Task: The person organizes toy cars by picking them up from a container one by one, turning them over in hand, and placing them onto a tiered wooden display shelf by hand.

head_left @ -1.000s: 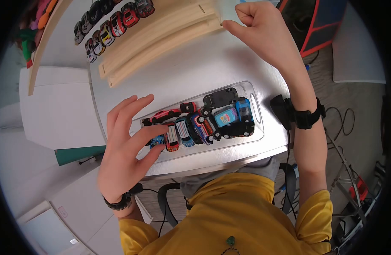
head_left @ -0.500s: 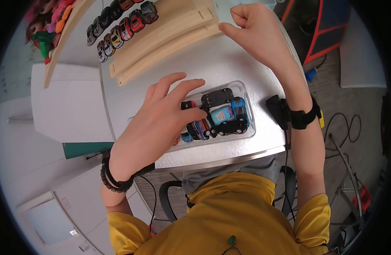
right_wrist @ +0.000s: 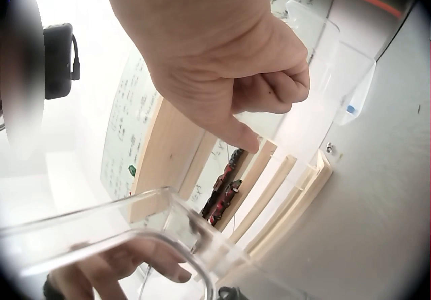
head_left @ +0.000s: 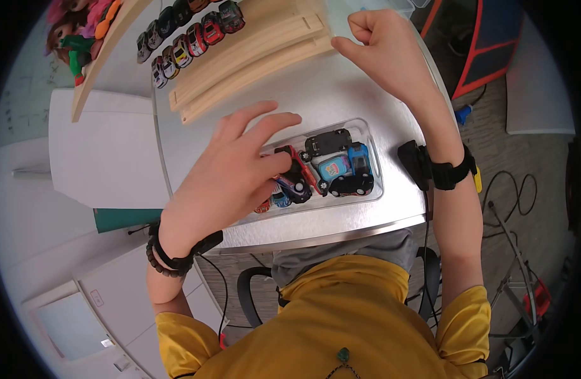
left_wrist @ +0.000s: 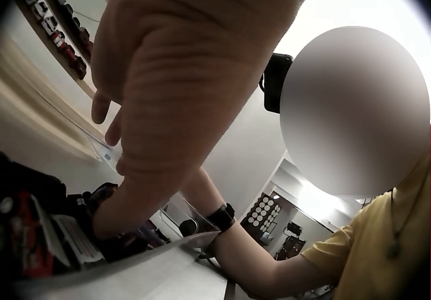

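Note:
A clear plastic tray (head_left: 380, 165) on the metal table is packed with toy cars. In the head view my left hand (head_left: 227, 167) reaches over its left part, index finger and thumb pinching a dark toy car with red and blue markings (head_left: 298, 183), which sits tilted. The thumb tip is hidden in that view; the other fingers stretch forward past the car. Right of it lie a blue toy car (head_left: 360, 158), a black one (head_left: 350, 184) and an upturned black one (head_left: 328, 143). My right hand (head_left: 386, 55) is raised beyond the tray, fingers curled, thumb pointing left, nothing visible in it.
Curved wooden strips (head_left: 252, 66) lie on the far side of the table (head_left: 347, 95). Two rows of toy cars (head_left: 195, 41) stand at the far left. Dolls (head_left: 82, 44) sit on a wooden shelf (head_left: 104, 69). A cable (head_left: 425, 221) hangs by the right forearm.
My left hand moved right across the tray, then drew slightly back left, and its fingers closed on the dark car, which now tilts with more red showing. The right hand stayed much the same.

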`<state>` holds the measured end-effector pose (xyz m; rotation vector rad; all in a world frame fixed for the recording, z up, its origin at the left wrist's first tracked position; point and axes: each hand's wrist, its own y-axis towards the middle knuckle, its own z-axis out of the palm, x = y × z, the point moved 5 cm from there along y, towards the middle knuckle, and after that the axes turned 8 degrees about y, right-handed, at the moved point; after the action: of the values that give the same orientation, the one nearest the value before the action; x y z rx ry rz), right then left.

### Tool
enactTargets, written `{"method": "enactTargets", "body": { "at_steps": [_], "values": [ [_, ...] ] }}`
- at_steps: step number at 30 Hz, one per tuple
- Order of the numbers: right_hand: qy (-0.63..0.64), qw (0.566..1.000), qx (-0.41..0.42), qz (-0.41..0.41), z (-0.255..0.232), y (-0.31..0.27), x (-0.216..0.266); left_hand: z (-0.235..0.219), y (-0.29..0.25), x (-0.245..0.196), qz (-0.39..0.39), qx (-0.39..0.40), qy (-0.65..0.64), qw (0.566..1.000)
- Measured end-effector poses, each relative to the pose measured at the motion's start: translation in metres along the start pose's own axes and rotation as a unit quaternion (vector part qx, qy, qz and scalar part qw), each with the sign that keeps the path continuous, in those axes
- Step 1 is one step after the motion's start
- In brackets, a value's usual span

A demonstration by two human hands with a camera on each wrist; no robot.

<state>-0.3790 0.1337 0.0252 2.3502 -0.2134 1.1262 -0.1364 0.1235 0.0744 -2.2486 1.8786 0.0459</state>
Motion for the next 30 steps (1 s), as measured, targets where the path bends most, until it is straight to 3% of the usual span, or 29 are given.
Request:
{"method": "enactTargets", "body": {
  "at_steps": [3,5,6,8,9,12,17,19,21,22,25,30],
  "values": [
    [-0.004,1.0,0.015,0.0,-0.003,-0.001,0.01,-0.011,-0.01,0.015,-0.005,-0.055,-0.04,0.998],
    [0.09,0.992,0.085,-0.006,0.003,-0.002,0.018,-0.016,-0.015,0.025,-0.01,-0.058,-0.111,0.992],
    [0.164,0.976,0.141,-0.003,0.008,-0.004,0.019,-0.023,-0.014,0.025,0.002,-0.086,-0.121,0.989],
    [0.308,0.925,0.224,0.004,0.016,-0.011,0.032,-0.028,-0.017,0.031,-0.067,-0.088,-0.146,0.983],
    [0.303,0.908,0.29,0.005,0.016,-0.015,0.041,-0.029,-0.015,0.032,-0.069,-0.108,-0.15,0.98],
    [0.333,0.877,0.346,-0.02,0.019,-0.025,0.056,-0.032,-0.006,0.03,-0.072,-0.178,-0.184,0.964],
    [0.315,0.871,0.376,-0.01,0.029,-0.026,0.047,-0.029,0.006,0.024,-0.048,-0.214,-0.196,0.956],
    [0.347,0.857,0.378,0.053,0.028,-0.025,0.041,-0.033,0.007,0.022,-0.052,-0.206,-0.185,0.959],
    [0.327,0.872,0.362,0.046,0.025,-0.018,0.032,-0.04,0.003,0.02,-0.105,-0.253,-0.12,0.954],
    [0.307,0.886,0.345,0.041,0.022,-0.016,0.027,-0.04,0.001,0.017,-0.1,-0.251,-0.121,0.955],
    [0.31,0.897,0.304,0.078,0.023,-0.011,0.018,-0.029,-0.006,0.002,-0.026,-0.135,-0.064,0.988],
    [0.311,0.911,0.257,0.089,0.024,-0.01,0.015,0.003,0.006,-0.014,0.02,-0.029,-0.004,0.999]
  ]
}}
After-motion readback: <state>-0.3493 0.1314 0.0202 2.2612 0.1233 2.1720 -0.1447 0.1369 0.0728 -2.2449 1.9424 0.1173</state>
